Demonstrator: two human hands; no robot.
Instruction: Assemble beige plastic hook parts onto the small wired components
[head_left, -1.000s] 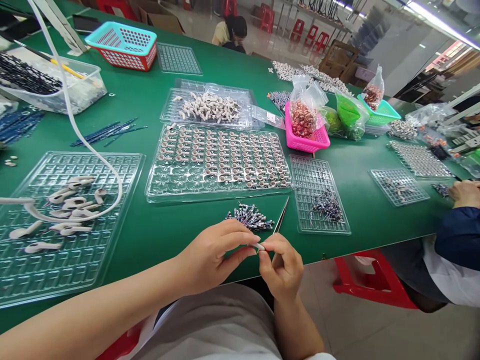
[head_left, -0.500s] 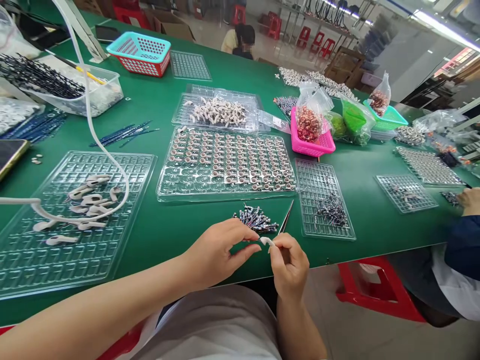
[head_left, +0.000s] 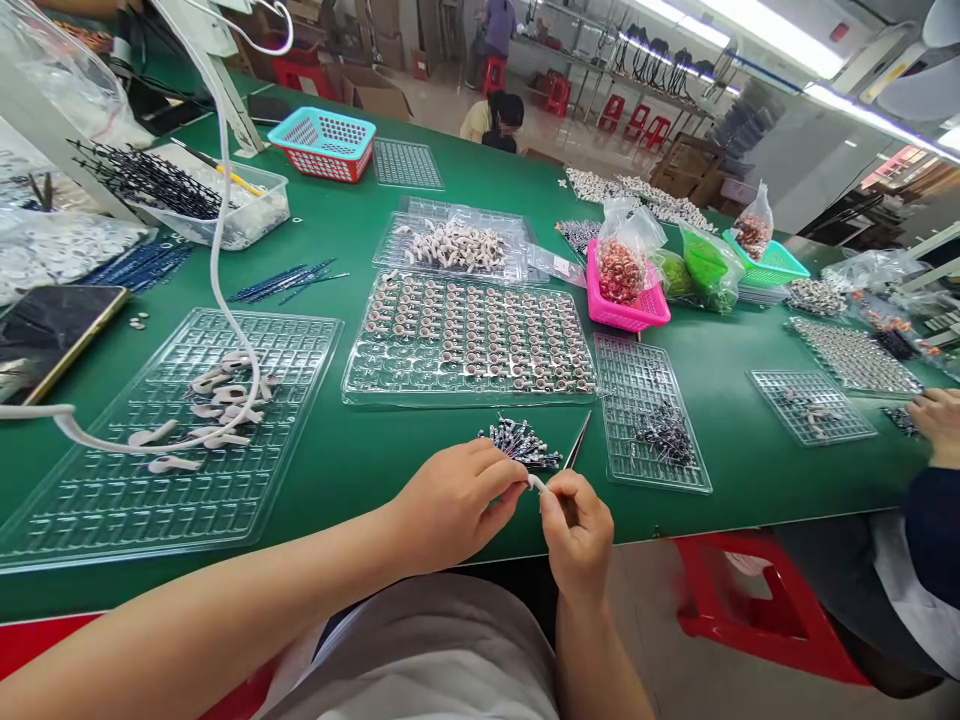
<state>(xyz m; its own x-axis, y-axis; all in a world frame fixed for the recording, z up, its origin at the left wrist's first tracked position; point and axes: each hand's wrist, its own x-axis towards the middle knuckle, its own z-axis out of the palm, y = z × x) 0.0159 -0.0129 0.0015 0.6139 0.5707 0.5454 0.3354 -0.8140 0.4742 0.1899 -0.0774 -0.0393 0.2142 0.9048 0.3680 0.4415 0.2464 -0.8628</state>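
Between the pinched fingertips of the left hand [head_left: 454, 508] and right hand [head_left: 577, 525], a small white piece [head_left: 535, 483] is held above the tabletop's [head_left: 352, 490] near edge. If either pinch were slackened, it could be dropped into the wired-part pile [head_left: 523, 444] just beyond, or bumped against the tweezers [head_left: 579, 437].

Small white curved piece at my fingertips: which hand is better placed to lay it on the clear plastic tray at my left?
Left, probably: your left hand is nearer the clear plastic tray; your right hand is farther across, though both are at the piece.
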